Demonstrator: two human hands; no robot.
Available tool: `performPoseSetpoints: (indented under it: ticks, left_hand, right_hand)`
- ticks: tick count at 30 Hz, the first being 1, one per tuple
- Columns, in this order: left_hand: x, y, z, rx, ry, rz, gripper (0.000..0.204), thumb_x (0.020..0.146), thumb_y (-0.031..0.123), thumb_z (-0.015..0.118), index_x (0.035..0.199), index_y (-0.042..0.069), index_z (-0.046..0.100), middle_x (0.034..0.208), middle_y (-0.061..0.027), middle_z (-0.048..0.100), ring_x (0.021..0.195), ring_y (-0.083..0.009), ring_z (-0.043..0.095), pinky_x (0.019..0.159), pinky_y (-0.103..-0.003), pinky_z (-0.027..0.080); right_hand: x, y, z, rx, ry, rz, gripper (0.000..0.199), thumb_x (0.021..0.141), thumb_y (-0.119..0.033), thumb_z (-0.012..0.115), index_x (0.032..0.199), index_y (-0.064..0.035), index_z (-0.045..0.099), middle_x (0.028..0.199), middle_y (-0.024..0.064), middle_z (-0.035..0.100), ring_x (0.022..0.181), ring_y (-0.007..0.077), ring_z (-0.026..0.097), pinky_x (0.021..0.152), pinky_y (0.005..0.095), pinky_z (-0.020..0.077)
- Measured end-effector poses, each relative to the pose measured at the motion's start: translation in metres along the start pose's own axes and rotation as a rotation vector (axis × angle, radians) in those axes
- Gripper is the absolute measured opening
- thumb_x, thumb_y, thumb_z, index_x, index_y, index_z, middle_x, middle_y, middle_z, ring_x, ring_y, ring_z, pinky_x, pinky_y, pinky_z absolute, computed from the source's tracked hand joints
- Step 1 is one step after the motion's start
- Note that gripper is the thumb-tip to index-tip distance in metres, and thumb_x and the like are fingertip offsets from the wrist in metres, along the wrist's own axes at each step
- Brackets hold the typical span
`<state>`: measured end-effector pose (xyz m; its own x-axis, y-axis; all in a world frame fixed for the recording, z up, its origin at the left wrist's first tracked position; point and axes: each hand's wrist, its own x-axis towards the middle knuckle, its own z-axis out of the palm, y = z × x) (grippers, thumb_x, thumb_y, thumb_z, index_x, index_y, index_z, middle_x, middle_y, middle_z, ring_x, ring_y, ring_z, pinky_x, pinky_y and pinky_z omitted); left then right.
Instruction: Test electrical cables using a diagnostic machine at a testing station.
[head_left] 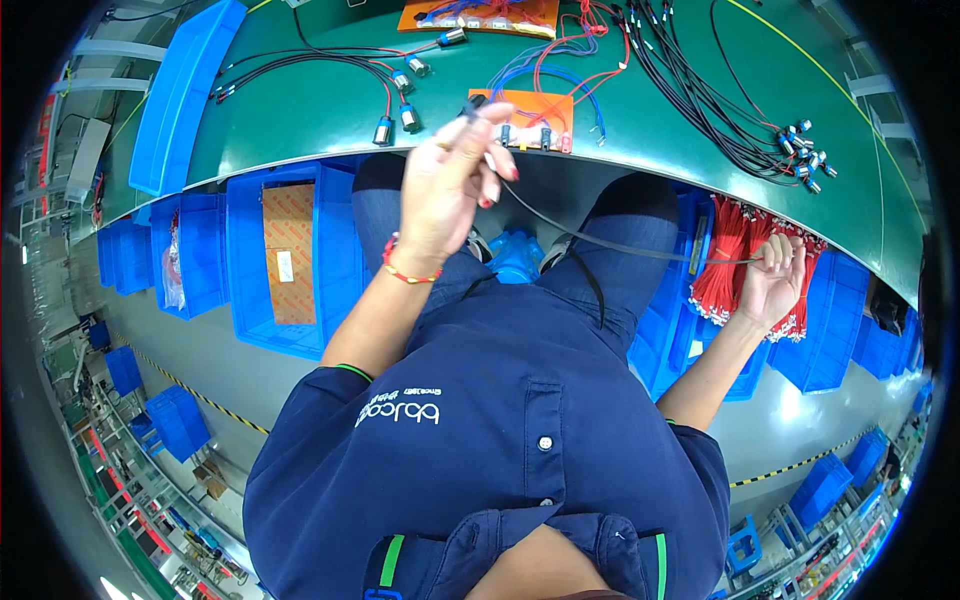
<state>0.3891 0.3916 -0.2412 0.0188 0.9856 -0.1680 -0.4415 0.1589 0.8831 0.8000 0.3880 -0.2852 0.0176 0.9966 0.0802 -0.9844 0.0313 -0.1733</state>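
Note:
A thin black cable (610,243) hangs in a shallow curve between my two hands, over my lap. My left hand (450,185), raised at the table's front edge, is closed on one end of it. A dark piece like a connector (473,104) shows at those fingertips, partly hidden. My right hand (776,280) is closed round the cable farther along, out to the right in front of bundled red wires (722,262). Just behind my left hand lies an orange board (556,108) with small black fittings, red and blue wires over it.
On the green table (330,110), black cables with metal-ended connectors (409,118) lie left. A larger black cable bundle (700,100) lies right. Another orange board (480,16) sits at the back. A long blue bin (185,100) stands at the left, and blue bins (340,240) sit below the edge.

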Motion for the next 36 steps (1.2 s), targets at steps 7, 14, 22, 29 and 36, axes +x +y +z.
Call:
performPoseSetpoints:
  ticks: [7, 14, 22, 29, 36]
  left_hand:
    - [-0.007, -0.033, 0.019, 0.002, -0.130, -0.098, 0.035, 0.102, 0.026, 0.046, 0.123, 0.001, 0.057, 0.070, 0.0011, 0.056, 0.052, -0.0011, 0.043, 0.047, -0.015, 0.034]
    - [-0.008, -0.062, 0.019, 0.041, -0.076, -0.225, 0.028, 0.096, 0.024, 0.058, 0.110, 0.000, 0.065, 0.068, -0.0007, 0.062, 0.048, -0.0003, 0.041, 0.045, -0.016, 0.032]
    - [0.010, -0.071, 0.016, 0.059, -0.052, -0.296, 0.025, 0.093, 0.021, 0.062, 0.106, 0.000, 0.068, 0.072, -0.0032, 0.066, 0.049, -0.0010, 0.045, 0.046, -0.015, 0.035]
    - [0.021, -0.068, 0.018, 0.121, -0.046, -0.250, 0.023, 0.092, 0.019, 0.063, 0.103, 0.000, 0.070, 0.071, -0.0010, 0.064, 0.051, 0.0000, 0.042, 0.047, -0.015, 0.034]
    - [0.020, -0.078, 0.021, 0.098, -0.028, -0.184, 0.025, 0.093, 0.019, 0.062, 0.105, -0.002, 0.068, 0.076, -0.0019, 0.066, 0.058, -0.0017, 0.046, 0.055, -0.018, 0.039]
  right_hand:
    - [0.004, 0.015, -0.002, -0.283, -0.084, -0.036, 0.011, 0.074, -0.014, 0.053, 0.075, -0.0068, 0.044, 0.069, 0.0031, 0.032, 0.063, 0.0155, 0.030, 0.060, 0.0299, 0.0273]
    - [0.013, 0.046, 0.000, -0.385, 0.056, -0.095, 0.015, 0.070, -0.013, 0.049, 0.070, -0.0096, 0.035, 0.069, 0.0037, 0.030, 0.069, 0.0171, 0.030, 0.071, 0.0322, 0.0283]
    - [0.014, 0.050, 0.000, -0.446, -0.062, -0.056, 0.016, 0.077, -0.019, 0.049, 0.074, -0.0100, 0.036, 0.070, 0.0031, 0.032, 0.070, 0.0171, 0.031, 0.074, 0.0328, 0.0284]
    - [0.013, 0.056, 0.010, -0.469, 0.103, -0.131, 0.014, 0.077, -0.018, 0.049, 0.076, -0.0084, 0.040, 0.070, 0.0032, 0.034, 0.071, 0.0173, 0.033, 0.075, 0.0326, 0.0298]
    - [0.015, 0.050, 0.003, -0.426, 0.032, -0.159, 0.011, 0.072, -0.014, 0.049, 0.069, -0.0091, 0.040, 0.065, 0.0024, 0.031, 0.066, 0.0160, 0.031, 0.069, 0.0314, 0.0286]
